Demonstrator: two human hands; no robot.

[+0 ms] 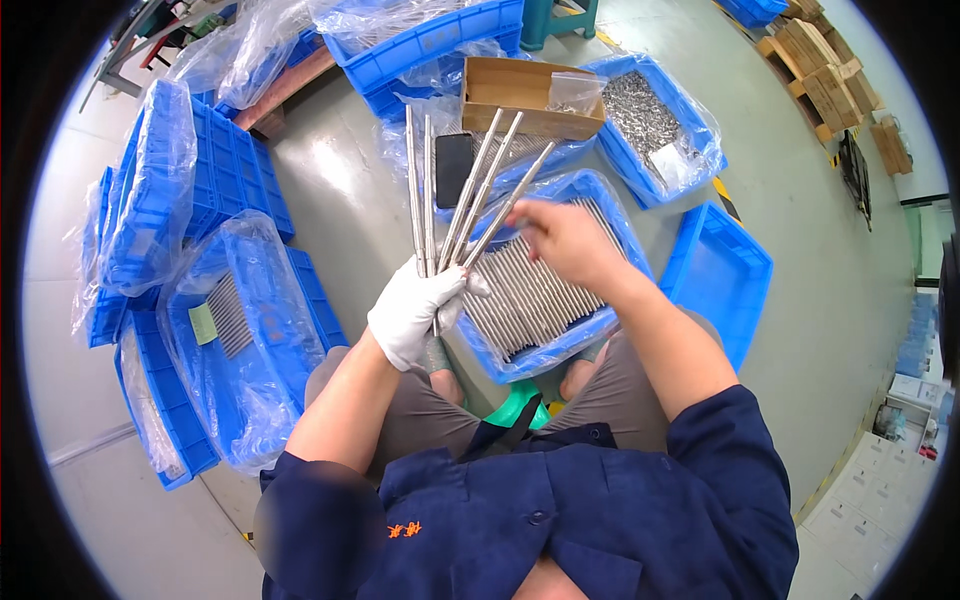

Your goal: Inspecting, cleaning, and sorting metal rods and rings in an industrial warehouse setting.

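Note:
My left hand (418, 303), in a white glove, is closed round the lower ends of several slim metal rods (484, 190). The rods fan out upward and away from me. Beside the rightmost rod is my bare right hand (568, 240), its fingers curled and slightly blurred. Whether it touches that rod or pinches something small cannot be made out. Below both hands, between my legs, stands a blue crate (510, 372) lined with clear plastic and filled with rows of similar metal rods (530, 297).
Beyond the rods are a black phone (454, 168), an open cardboard box (490, 80) and a crate of small metal parts (640, 115). An empty blue crate (718, 270) sits at right. Stacked blue crates (215, 165) and a plastic-lined crate (262, 350) stand at left. Wooden pallets (815, 75) lie far right.

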